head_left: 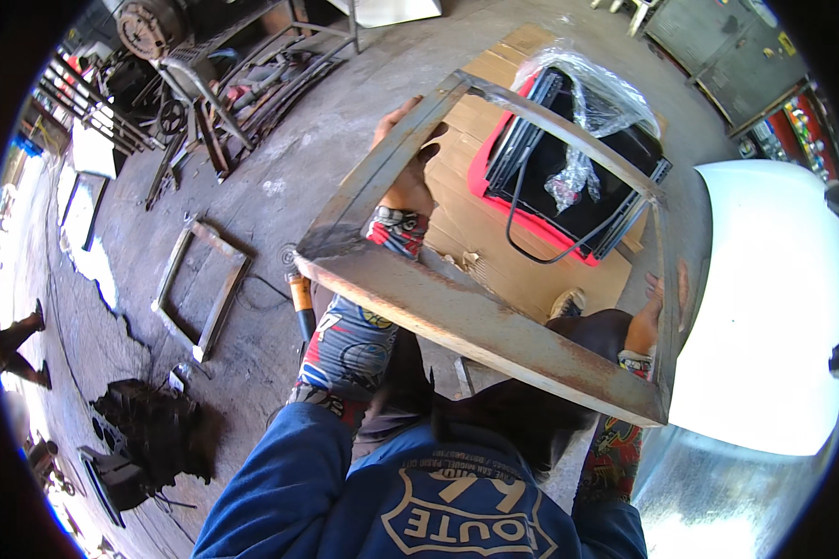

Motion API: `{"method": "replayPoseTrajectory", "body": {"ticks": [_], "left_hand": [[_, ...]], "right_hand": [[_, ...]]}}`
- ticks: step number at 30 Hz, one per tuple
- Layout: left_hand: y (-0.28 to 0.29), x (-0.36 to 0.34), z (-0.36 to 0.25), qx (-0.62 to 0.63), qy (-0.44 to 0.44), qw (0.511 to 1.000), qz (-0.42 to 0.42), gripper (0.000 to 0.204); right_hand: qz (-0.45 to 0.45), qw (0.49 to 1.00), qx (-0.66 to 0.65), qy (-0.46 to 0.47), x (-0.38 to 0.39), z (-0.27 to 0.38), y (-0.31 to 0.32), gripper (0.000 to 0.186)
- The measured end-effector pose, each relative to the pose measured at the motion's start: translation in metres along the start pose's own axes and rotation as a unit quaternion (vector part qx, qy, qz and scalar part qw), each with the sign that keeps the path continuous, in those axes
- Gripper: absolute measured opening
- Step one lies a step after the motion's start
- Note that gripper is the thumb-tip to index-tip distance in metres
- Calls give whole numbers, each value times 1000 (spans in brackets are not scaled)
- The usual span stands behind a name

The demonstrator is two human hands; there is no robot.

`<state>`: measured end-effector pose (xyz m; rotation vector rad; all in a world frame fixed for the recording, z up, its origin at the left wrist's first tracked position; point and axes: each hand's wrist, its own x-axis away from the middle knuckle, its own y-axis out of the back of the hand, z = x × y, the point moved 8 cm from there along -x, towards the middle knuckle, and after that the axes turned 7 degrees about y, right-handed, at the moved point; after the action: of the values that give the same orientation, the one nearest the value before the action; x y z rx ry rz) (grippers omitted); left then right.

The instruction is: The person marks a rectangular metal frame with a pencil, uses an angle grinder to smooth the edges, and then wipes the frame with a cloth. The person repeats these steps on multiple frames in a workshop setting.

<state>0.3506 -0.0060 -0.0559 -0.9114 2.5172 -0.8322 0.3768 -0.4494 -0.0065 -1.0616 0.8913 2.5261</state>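
A rusty rectangular frame of welded angle iron (466, 321) is held up in front of me, tilted, above my lap. My left hand (408, 186) grips its left bar from below, with fingers on the outer side and the thumb on the inner side. On the right bar, my right hand (645, 321) holds on from behind, its fingertips showing past the outer edge; the bar hides part of this hand. An angle grinder (301, 296) with an orange and black body is on the floor beside my left forearm.
Beyond the frame, a red and black seat (531, 186), partly wrapped in clear plastic, lies on cardboard (452, 191). A smaller metal frame (224, 303) and a dark engine part (154, 433) sit on the floor at left. A large white panel (764, 307) stands at right.
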Motion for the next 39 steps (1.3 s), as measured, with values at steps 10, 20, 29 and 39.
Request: {"method": "replayPoseTrajectory", "body": {"ticks": [10, 20, 29, 39], "left_hand": [[-5, 5, 4, 109, 50, 993, 15, 32], [-6, 7, 2, 120, 51, 991, 9, 32], [-7, 3, 4, 83, 20, 996, 31, 48], [-6, -1, 6, 99, 30, 994, 40, 46]], "right_hand": [[-32, 999, 0, 35, 1, 2, 3, 29], [-44, 994, 0, 102, 1, 1, 3, 18], [-38, 999, -26, 12, -2, -2, 6, 42], [-38, 998, 16, 52, -3, 21, 6, 48]]}}
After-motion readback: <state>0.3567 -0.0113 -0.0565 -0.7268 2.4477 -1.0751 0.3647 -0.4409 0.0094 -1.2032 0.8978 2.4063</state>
